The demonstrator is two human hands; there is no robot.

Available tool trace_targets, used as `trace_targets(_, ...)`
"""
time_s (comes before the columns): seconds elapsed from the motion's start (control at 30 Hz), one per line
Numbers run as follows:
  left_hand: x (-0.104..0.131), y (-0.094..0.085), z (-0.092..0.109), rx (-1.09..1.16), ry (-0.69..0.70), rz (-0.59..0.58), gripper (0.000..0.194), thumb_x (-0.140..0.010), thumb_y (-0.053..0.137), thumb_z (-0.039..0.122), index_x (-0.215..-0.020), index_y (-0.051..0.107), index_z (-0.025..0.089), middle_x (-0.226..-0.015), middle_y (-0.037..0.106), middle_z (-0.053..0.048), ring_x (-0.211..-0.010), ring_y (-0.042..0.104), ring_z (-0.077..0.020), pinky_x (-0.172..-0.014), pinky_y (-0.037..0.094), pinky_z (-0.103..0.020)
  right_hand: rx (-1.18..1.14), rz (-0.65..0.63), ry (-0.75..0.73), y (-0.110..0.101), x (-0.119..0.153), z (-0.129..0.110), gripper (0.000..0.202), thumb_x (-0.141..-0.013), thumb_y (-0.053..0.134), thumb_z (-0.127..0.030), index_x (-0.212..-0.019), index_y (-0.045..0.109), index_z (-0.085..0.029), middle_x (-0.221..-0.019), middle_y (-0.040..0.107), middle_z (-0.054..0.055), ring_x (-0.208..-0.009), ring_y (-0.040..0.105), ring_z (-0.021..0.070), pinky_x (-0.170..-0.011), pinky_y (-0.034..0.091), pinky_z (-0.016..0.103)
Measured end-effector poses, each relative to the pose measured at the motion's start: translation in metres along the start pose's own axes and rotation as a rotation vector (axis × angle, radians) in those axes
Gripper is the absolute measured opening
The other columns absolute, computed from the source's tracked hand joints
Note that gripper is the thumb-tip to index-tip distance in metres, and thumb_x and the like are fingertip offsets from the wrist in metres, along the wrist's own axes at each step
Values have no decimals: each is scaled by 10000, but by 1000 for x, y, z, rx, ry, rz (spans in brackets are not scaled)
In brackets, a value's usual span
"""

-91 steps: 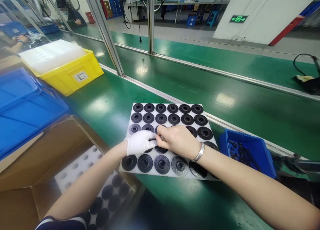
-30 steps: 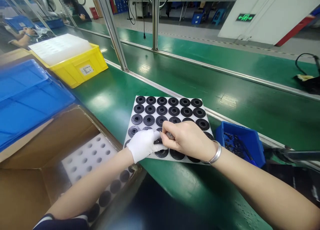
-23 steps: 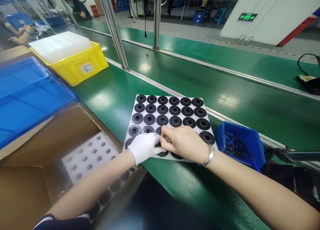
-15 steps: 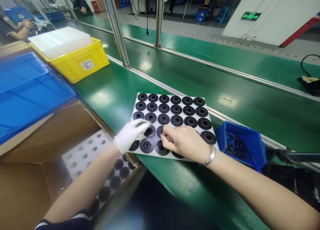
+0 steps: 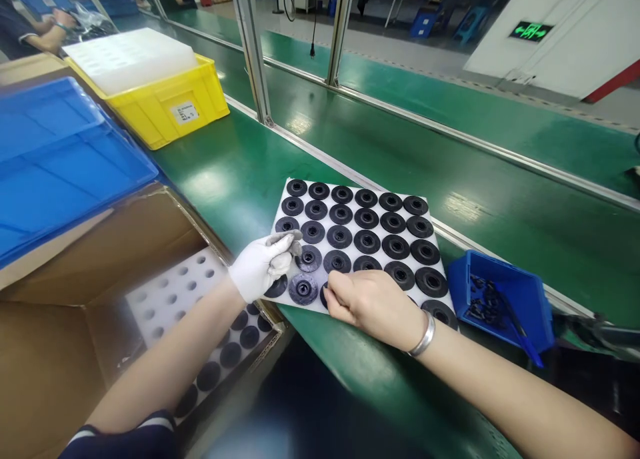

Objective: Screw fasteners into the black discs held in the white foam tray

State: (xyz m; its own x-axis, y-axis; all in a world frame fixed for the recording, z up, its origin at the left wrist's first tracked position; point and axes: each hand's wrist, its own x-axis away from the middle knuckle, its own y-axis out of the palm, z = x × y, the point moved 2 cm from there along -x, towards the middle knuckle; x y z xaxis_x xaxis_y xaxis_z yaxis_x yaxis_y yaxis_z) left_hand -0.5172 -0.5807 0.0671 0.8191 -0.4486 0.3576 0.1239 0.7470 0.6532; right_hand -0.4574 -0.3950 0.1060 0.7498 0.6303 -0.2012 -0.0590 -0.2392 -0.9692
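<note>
A white foam sheet (image 5: 324, 244) lies on the green table, carrying rows of round black discs (image 5: 367, 241) with hubs in their centres. My left hand (image 5: 267, 259), in a white glove, hovers at the sheet's left side beside a black disc. Its thumb and fingertips are pinched together; what they hold, if anything, is too small to name. My bare right hand (image 5: 373, 304), with a silver bracelet (image 5: 425, 334) at the wrist, is over the front row. Its fingers are curled closed above a partly covered disc, and their contents are hidden.
Right of the sheet stands a blue bin (image 5: 500, 299) with small black parts and a blue pen. At left are an open cardboard box (image 5: 55, 366) holding foam and discs, a blue crate (image 5: 65, 166) and a yellow crate (image 5: 170, 112). A metal post (image 5: 253, 52) rises behind.
My right hand has moved from the second row from the front to the front row. My left fingers have drawn together into a pinch. The view has shifted slightly.
</note>
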Motion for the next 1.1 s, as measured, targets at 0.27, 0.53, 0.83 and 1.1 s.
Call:
trace_targets(0.27, -1, -6, 2, -60, 80, 72, 282, -747, 739, 288, -914, 629, 89, -659, 525, -10, -417, 332, 16, -364, 236, -94, -16, -20, 38, 10, 2, -5, 214, -906, 410, -197, -696, 452, -183, -498, 463, -29, -430, 395, 105, -465, 218, 256)
trace_targets(0.53, -1, -7, -1, -31, 33, 57, 324, -717, 761, 231, -960, 622, 68, -702, 552, -26, -400, 303, 27, -350, 191, -108, -90, 109, 129, -45, -12, 9, 206, -888, 438, -250, -700, 495, -188, -449, 412, -55, -383, 380, 97, -432, 223, 253)
trace_targets(0.83, -9, 22, -10, 27, -96, -15, 381, -756, 708, 445, -764, 508, 121, -583, 479, 21, -377, 286, 10, -356, 174, -119, -363, 510, 305, -71, -47, 22, 192, -875, 493, -228, -685, 492, -201, -511, 471, -52, -426, 425, 83, -447, 332, 211)
trace_targets(1.1, -16, 28, -16, 11, -88, -101, 357, -798, 661, 458, -816, 510, 135, -593, 434, 42, -419, 282, -2, -390, 192, -125, -347, 483, 249, -59, -53, 24, 175, -866, 484, -209, -692, 495, -191, -526, 498, -53, -447, 448, 79, -456, 323, 205)
